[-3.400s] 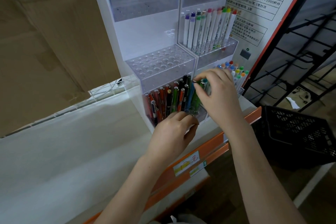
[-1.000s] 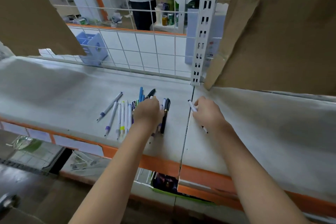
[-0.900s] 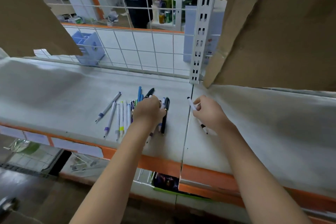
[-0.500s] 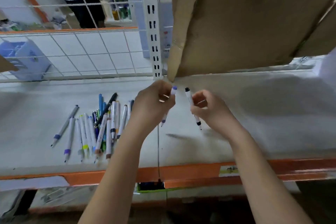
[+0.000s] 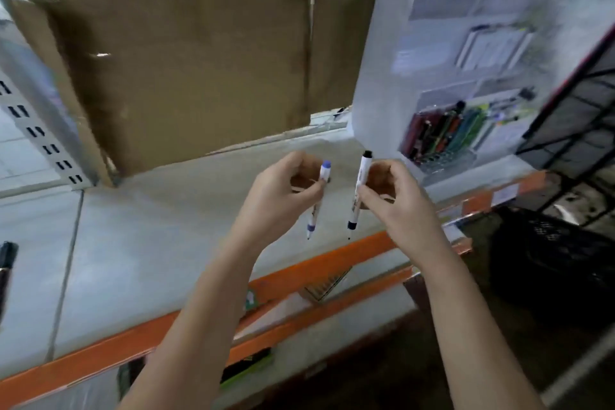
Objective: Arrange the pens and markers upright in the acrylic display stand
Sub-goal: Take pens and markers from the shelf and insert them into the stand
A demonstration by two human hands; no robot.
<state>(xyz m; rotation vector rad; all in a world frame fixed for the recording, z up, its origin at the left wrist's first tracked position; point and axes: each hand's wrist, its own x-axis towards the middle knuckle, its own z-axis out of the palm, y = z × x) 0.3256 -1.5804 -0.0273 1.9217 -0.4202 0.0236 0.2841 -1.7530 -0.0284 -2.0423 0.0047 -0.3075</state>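
Left hand pinches a white pen with blue cap, roughly upright, tip down, above the grey shelf. Right hand pinches a white pen with black cap, also near-upright, tip down. The two pens are just beside each other, not touching. Acrylic display stand sits on the shelf at far right, blurred; its lowest tier holds a row of coloured pens. Brown cardboard stands behind the shelf, left of the stand. Black crate below at right.
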